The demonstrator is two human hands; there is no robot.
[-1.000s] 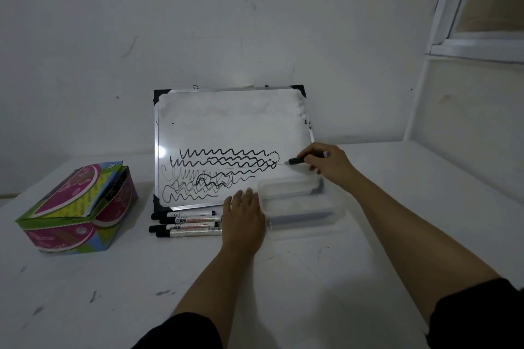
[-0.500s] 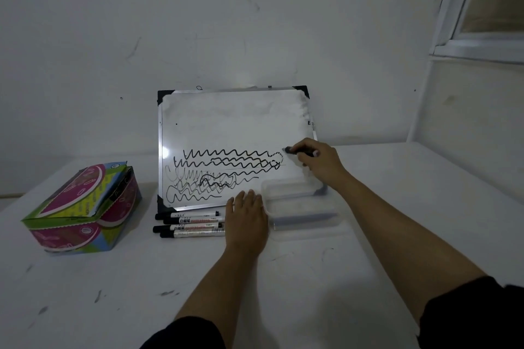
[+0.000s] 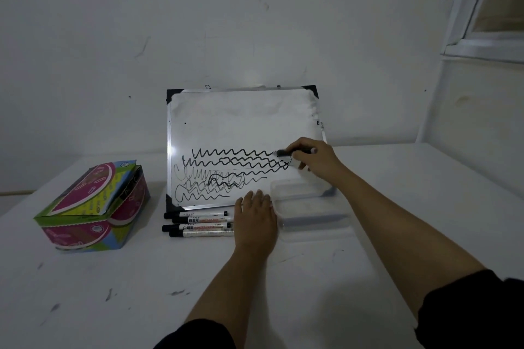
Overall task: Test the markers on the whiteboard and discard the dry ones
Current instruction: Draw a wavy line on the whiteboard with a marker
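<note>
Right hand (image 3: 314,157) has risen from container side to whiteboard (image 3: 241,127), fingers closed round black marker (image 3: 286,153); tip now at right end of top zigzag row. Judgement: test stroke in progress. Left hand (image 3: 256,221) stays flat, empty, covering ends of 4 capped markers (image 3: 198,222) beside clear plastic container (image 3: 309,207).

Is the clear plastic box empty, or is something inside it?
Not empty. One dark marker lies along the near side of the box; the rest of its floor looks bare.
</note>
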